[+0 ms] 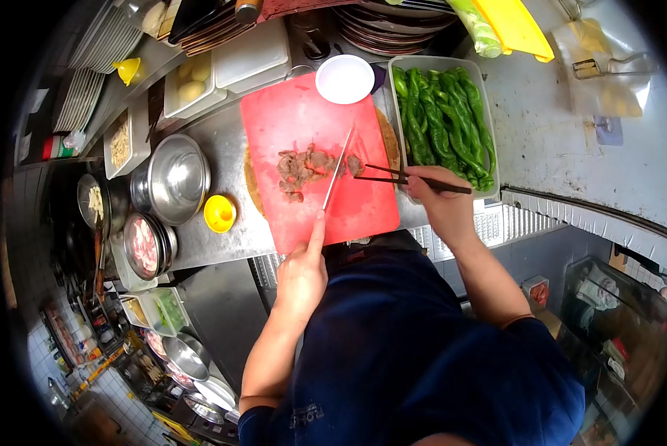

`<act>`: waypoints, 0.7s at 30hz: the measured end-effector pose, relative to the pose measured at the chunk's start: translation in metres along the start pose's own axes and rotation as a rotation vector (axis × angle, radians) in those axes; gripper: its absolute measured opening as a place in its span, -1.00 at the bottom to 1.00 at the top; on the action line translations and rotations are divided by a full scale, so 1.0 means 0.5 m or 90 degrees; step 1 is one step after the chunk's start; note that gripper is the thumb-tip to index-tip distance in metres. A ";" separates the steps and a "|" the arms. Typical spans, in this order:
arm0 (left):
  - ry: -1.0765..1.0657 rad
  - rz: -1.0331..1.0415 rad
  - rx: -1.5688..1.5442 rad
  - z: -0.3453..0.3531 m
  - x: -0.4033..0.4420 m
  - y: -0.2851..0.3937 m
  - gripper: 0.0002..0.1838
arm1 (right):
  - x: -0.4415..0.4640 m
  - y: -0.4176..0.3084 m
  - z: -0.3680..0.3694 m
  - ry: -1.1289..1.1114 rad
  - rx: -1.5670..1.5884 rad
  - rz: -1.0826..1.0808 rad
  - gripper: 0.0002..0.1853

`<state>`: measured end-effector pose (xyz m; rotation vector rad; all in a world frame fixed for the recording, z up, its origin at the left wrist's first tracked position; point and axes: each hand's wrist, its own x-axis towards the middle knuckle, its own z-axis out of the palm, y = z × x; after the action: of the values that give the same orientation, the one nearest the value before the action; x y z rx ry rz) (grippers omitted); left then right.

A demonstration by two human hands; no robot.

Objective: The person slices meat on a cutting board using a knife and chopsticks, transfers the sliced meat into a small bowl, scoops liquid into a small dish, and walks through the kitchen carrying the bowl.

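Note:
On the red cutting board (274, 126) lies a loose row of cut brown meat (301, 168). My left hand (302, 275) is closed on a knife (339, 168), whose blade slants across the board at the right end of the row. Dark chopsticks (415, 180) are in my right hand (439, 201); their tips are beside a single meat piece (355, 165) to the right of the blade. Behind the meat, a white bowl (345, 79) stands on the board's far edge.
A container of green peppers (445, 123) stands right of the board. To the left are a steel bowl (178, 179), a small yellow cup (220, 214) and a bowl of sliced meat (142, 245). Lidded containers (250, 53) and stacked plates (393, 30) sit behind.

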<state>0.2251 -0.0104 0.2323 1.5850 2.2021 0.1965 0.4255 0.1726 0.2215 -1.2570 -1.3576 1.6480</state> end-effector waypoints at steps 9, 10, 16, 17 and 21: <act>0.000 0.053 0.017 0.010 0.010 0.014 -0.12 | 0.010 0.028 0.022 0.007 -0.078 -0.071 -0.87; -0.007 0.055 0.017 0.012 0.013 0.016 -0.11 | 0.011 0.027 0.022 0.003 -0.080 -0.071 -0.87; -0.046 0.037 0.084 0.014 0.021 0.040 -0.09 | 0.014 0.013 0.032 -0.008 -0.112 -0.044 -0.87; -0.042 0.036 0.086 0.018 0.022 0.042 -0.09 | 0.015 0.014 0.033 -0.008 -0.128 -0.053 -0.87; 0.020 0.051 0.046 0.125 0.041 0.002 -0.09 | 0.025 0.017 0.034 -0.003 -0.169 -0.086 -0.87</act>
<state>0.2466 0.0012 0.1711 1.7223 2.1934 0.1684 0.4063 0.1763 0.2098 -1.2770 -1.6674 1.4132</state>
